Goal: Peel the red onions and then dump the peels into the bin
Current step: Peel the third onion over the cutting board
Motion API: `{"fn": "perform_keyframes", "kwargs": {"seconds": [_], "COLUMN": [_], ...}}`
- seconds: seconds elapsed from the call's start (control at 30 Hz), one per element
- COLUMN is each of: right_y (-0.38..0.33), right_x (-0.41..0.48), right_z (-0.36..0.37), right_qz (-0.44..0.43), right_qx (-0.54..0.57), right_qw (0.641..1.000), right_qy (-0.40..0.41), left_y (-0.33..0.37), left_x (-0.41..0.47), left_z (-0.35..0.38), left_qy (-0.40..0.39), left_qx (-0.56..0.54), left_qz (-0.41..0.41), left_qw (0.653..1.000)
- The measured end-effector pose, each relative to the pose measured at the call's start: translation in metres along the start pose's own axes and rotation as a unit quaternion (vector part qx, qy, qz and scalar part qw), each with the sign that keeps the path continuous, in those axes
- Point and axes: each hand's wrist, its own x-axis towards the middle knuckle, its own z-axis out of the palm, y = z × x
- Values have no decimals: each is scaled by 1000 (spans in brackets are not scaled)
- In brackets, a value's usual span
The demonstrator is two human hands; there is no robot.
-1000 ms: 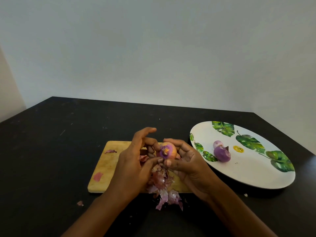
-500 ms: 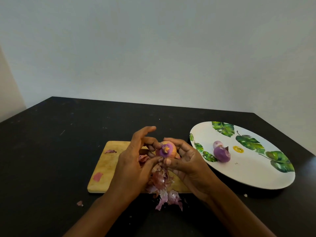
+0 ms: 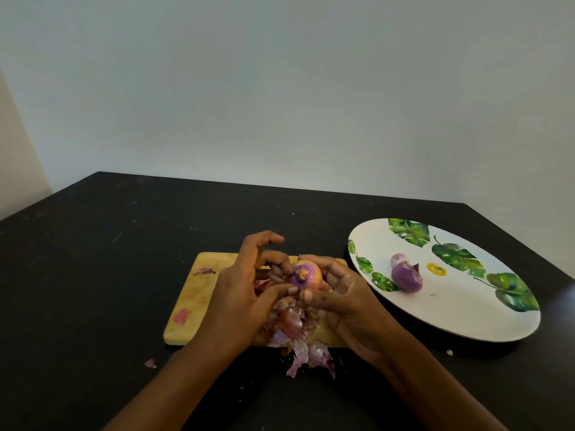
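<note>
A small red onion (image 3: 306,275), purple with an orange patch and its root end facing me, is held above the wooden cutting board (image 3: 193,293). My left hand (image 3: 242,293) holds it from the left, thumb and curled fingers on it, index finger lifted. From the right, my right hand (image 3: 339,293) grips it with fingers over the top and thumb below. A pile of red onion peels (image 3: 298,334) lies under my hands, spilling over the board's front edge. Two peeled onions (image 3: 406,276) lie on the white leaf-patterned plate (image 3: 466,318). No bin is in view.
The board and plate sit on a black table (image 3: 93,275) against a pale wall. Small peel scraps lie on the board's left part (image 3: 182,315) and on the table in front of it (image 3: 150,363). A white crumb (image 3: 449,352) lies by the plate.
The onion has turned slightly between my fingers, and my fingers have shifted a little on it. Both hands stay in the same place above the board.
</note>
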Motion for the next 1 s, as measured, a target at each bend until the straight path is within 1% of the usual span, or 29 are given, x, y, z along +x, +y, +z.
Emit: {"fn": "perform_keyframes", "kwargs": {"seconds": [0.2, 0.37, 0.57, 0.7, 1.0], "right_y": [0, -3, -5, -6, -6], "right_x": [1, 0, -1, -3, -4], "right_z": [0, 0, 4, 5, 5], "right_qz": [3, 1, -2, 7, 22], "right_qx": [-21, 5, 39, 56, 40], "right_qw": [1000, 1000, 999, 998, 998], "right_qy": [2, -3, -3, -12, -33], "left_y": [0, 2, 2, 3, 0], "left_x": [1, -1, 0, 0, 0], "left_z": [-2, 0, 0, -3, -2], "left_qy": [-23, -42, 36, 47, 88], "left_qx": [2, 0, -7, -18, 14], "left_qz": [-2, 3, 24, 38, 76], "left_qw": [1000, 999, 999, 998, 993]}}
